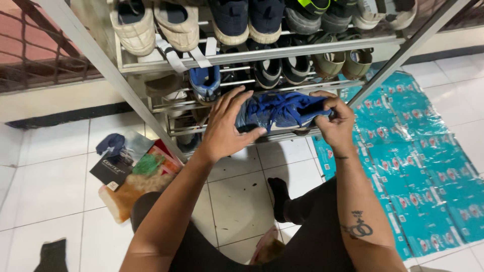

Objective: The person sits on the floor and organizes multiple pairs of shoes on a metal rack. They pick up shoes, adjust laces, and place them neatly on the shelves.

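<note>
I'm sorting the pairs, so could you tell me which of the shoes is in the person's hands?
The bright blue shoe with blue laces, gripped between the left hand and right hand; every other shoe sits untouched on the rack.

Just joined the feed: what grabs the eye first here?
At centre, the left hand and right hand hold a bright blue laced shoe against a lower shelf of the metal shoe rack, whose upper shelves are full of pairs. To the right, a teal printed sheet covers the white tiled floor.
</note>
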